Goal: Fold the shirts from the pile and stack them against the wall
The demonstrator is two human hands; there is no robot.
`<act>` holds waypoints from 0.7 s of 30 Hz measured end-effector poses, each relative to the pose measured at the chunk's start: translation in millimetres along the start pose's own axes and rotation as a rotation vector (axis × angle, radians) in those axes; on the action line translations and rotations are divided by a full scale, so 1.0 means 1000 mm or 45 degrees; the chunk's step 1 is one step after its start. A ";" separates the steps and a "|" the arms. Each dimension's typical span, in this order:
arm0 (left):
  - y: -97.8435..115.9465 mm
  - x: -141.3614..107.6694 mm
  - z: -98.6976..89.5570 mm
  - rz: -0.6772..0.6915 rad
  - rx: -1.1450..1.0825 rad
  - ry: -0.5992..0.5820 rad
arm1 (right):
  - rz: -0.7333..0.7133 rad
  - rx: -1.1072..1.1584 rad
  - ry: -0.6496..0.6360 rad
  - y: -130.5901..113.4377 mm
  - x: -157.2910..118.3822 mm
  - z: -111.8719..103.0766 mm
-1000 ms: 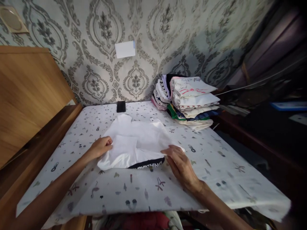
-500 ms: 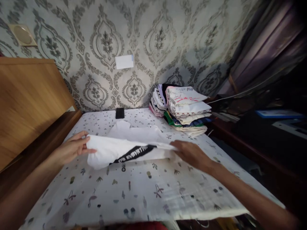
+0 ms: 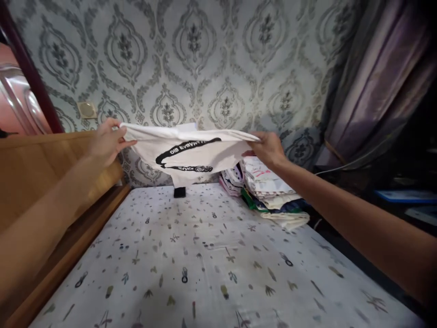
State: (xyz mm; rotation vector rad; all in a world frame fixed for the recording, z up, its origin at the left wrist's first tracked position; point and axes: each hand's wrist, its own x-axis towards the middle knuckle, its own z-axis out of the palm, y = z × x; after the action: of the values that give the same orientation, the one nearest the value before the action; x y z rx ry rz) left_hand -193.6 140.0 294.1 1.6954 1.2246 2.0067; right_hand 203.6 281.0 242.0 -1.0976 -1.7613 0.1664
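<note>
A white T-shirt [image 3: 146,148] with a black printed band and white lettering hangs stretched in the air between my hands. At its left end, my left hand [image 3: 108,141] pinches the upper edge between thumb and fingers. My right hand [image 3: 268,148] is closed round the right end of that edge, partly hiding the cloth it grips. The fabric sags in the middle, and its lower part hangs down behind, above the patterned sheet [image 3: 205,259]. Just under the hanging cloth lies a small black flat object [image 3: 179,192].
Stacks of folded clothes [image 3: 273,187] stand at the back right of the sheet, close to my right forearm. A wooden panel [image 3: 51,168] borders the left side. Behind is a patterned wall [image 3: 225,59], with a purple curtain [image 3: 368,86] at right.
Both hands have lifted the T-shirt up off the sheet, so it now hangs in front of the wall. The view has tilted upward and shifted left.
</note>
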 end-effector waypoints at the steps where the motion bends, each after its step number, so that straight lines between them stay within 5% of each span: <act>1: 0.003 -0.012 -0.002 -0.007 0.014 -0.032 | -0.021 -0.010 -0.008 0.005 -0.011 -0.002; 6: -0.001 -0.090 -0.022 -0.285 0.116 -0.309 | -0.282 -0.161 -0.248 0.055 -0.098 -0.001; 10: -0.018 -0.156 -0.045 -0.619 0.366 -0.922 | -0.468 -0.108 -0.503 0.106 -0.192 0.010; 14: -0.034 -0.213 -0.050 -0.817 0.408 -1.487 | -0.526 -0.215 -0.779 0.127 -0.272 0.013; 21: -0.053 -0.251 -0.039 -0.864 0.483 -1.765 | -0.523 -0.289 -0.800 0.128 -0.306 0.006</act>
State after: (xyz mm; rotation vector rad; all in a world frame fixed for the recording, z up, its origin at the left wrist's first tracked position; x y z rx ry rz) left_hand -171.5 -8.2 81.8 1.7935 1.2623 0.0287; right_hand 297.8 132.3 -39.1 -0.8603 -2.5849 0.0588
